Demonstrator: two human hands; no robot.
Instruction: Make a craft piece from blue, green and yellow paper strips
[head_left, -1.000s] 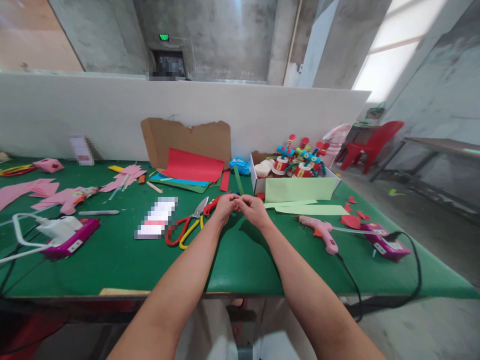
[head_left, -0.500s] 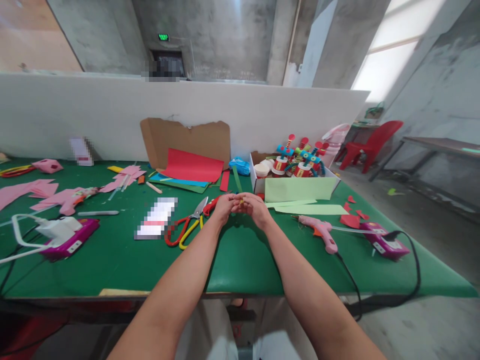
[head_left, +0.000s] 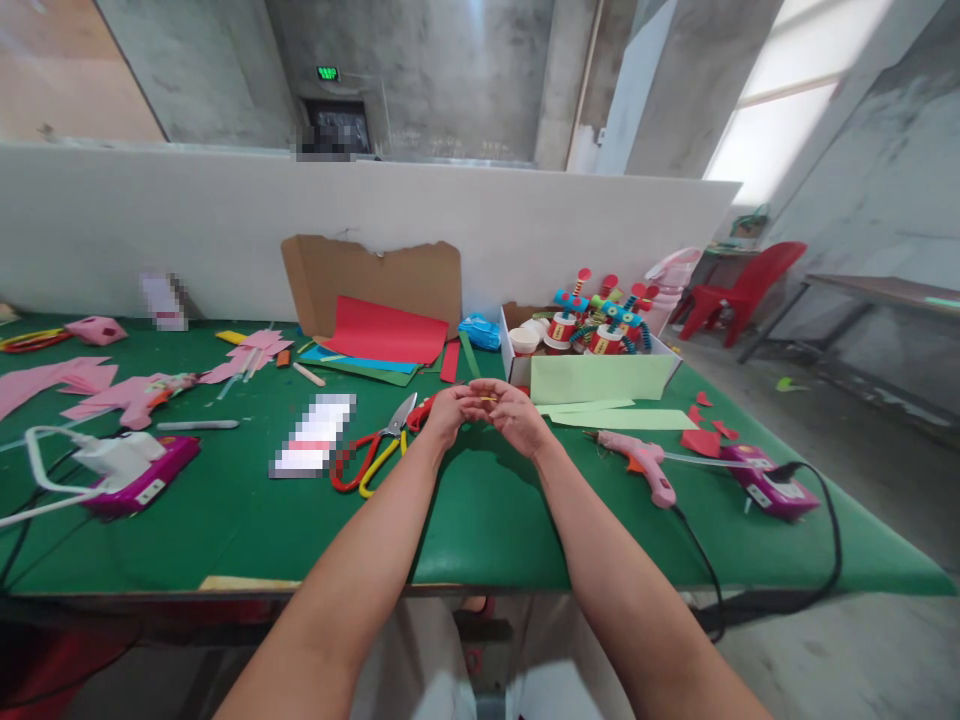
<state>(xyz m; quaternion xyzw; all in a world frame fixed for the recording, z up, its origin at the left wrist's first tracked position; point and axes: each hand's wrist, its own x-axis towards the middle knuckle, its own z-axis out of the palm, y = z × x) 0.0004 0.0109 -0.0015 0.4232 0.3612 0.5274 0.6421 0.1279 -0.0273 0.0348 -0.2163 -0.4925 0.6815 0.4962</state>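
Note:
My left hand (head_left: 452, 414) and my right hand (head_left: 516, 413) meet above the table's middle, fingertips pinched together. Between them shows a small yellow strip (head_left: 489, 399), mostly covered by the fingers, its kind too small to make out. Left of my left hand lie scissors with red and yellow handles (head_left: 371, 460), blades pointing away. Another red-handled tool (head_left: 420, 412) is partly hidden behind that hand. Beyond my fingers lies a narrow green paper strip (head_left: 469, 355). To the right of my right hand are pale green paper strips (head_left: 619, 416) and a pink glue gun (head_left: 637, 460).
A white box (head_left: 517, 365) holding paper-cup figures (head_left: 600, 320) stands behind the hands. Red paper (head_left: 390, 332) rests against brown cardboard (head_left: 375, 270). Purple power strips (head_left: 772, 490) sit at both sides, with cords over the front edge. Pink paper (head_left: 56, 380) lies left.
My right hand has turned a little, its fingers more spread, and more of the yellow strip shows between the hands. My left hand stays nearly in place.

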